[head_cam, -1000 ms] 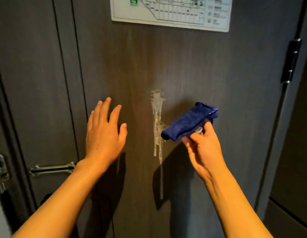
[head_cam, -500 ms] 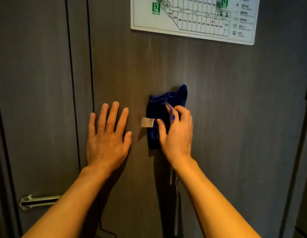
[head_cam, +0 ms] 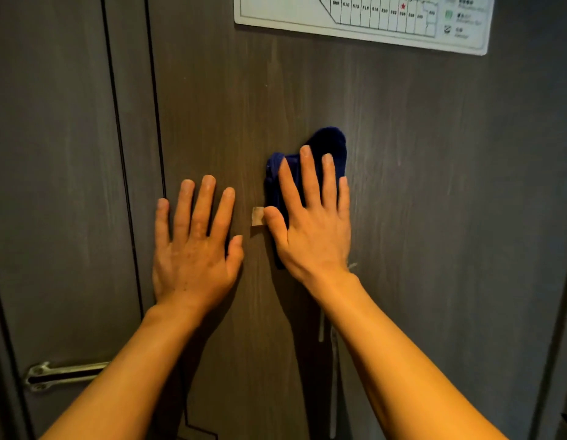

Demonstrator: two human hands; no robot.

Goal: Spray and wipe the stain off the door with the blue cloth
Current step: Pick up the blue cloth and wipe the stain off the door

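Observation:
My right hand (head_cam: 310,223) lies flat on the dark grey door (head_cam: 434,201) and presses the folded blue cloth (head_cam: 329,144) against it, fingers spread over the fabric. The cloth's pale tag (head_cam: 257,216) sticks out beside my thumb. The white stain is mostly hidden under cloth and hand; thin pale drips (head_cam: 321,325) run down below my wrist. To the left, my left hand (head_cam: 194,246) rests flat on the door with fingers apart, holding nothing. No spray bottle is in view.
A white evacuation plan sign (head_cam: 364,17) is fixed to the door above the cloth. A metal door handle (head_cam: 63,374) sits at the lower left on the neighbouring panel. Dark vertical seams (head_cam: 117,122) run left of my left hand.
My right hand brought the cloth from the air onto the stain and flattened over it, fingers now spread. My left hand settled flat on the door. The view moved closer and upward.

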